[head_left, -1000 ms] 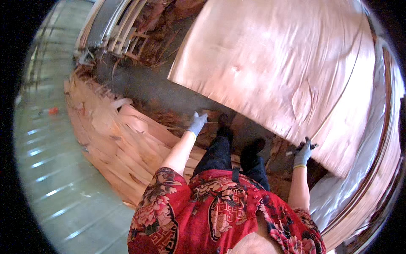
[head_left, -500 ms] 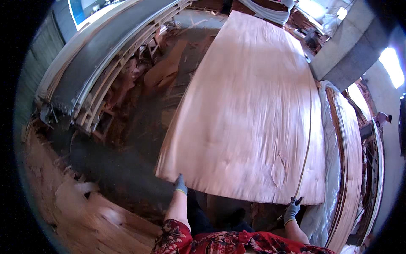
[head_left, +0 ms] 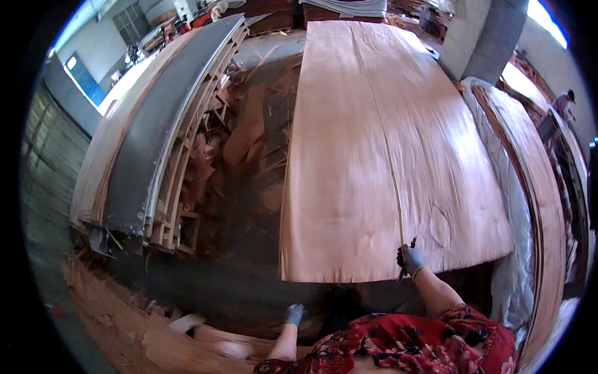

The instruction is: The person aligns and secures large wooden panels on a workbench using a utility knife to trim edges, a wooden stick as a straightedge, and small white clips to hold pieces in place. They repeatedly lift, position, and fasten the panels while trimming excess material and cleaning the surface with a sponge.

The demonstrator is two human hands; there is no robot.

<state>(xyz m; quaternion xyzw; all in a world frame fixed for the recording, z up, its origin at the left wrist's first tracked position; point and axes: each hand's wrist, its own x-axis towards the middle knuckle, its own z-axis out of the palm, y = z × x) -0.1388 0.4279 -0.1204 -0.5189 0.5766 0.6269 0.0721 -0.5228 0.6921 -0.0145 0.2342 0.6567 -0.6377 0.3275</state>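
Note:
A big stack of pale pinkish wood veneer sheets (head_left: 349,174) lies in front of me, its top sheet wrinkled. My right hand (head_left: 411,260), in a grey glove, is closed at the near edge of the stack around the near end of a long thin stick (head_left: 387,146). The stick runs lengthwise over the top sheet toward the far end. A small dark tool (head_left: 402,272) also sticks out of this hand; its kind is unclear. My left hand (head_left: 294,313), gloved too, hangs off the stack's near left, fingers stretched out and nothing visible in it.
On the left stands a long stack with a dark grey top (head_left: 143,143) on wooden slats. Veneer scraps (head_left: 246,131) litter the floor between. A concrete pillar (head_left: 476,40) and plastic-edged veneer stack (head_left: 529,162) stand right. Another person (head_left: 564,106) is far right. Loose veneer (head_left: 162,336) lies near left.
My right hand has moved left with the stick, which now crosses nearer the sheet's middle. My left hand has left the sheet's near left corner and drawn back. The view has shifted.

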